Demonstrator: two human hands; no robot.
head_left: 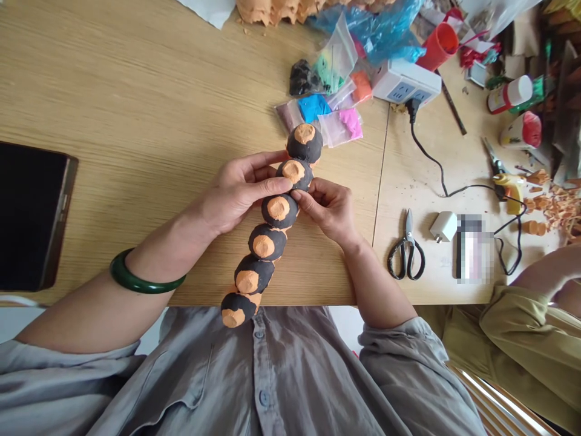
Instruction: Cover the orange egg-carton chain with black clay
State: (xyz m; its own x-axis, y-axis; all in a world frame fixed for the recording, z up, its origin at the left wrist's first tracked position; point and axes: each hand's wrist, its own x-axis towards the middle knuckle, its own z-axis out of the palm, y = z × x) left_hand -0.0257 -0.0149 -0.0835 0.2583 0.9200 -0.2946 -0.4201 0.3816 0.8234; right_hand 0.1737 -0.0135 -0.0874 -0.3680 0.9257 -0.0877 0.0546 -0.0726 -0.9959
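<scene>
A strip of egg carton (267, 244), its row of rounded cups coated mostly black with bare orange tops, slants across the front of the table, its near end over the table edge. My left hand (240, 188) grips it from the left, thumb on the second cup from the far end and fingers behind. From the right, my right hand (329, 207) pinches the strip between the second and third cups, with the thumb on top and the other fingers curled. Just beyond the far end lie small bags of coloured clay: blue (315, 108), pink (350, 123) and orange (361, 86).
Scissors (407, 248) and a white charger (443, 226) lie to the right. A power strip (405, 83) has a black cord plugged in. More orange carton (290, 9) is at the back, a dark tablet (31, 218) at left. Another person's sleeve (531, 339) shows at right.
</scene>
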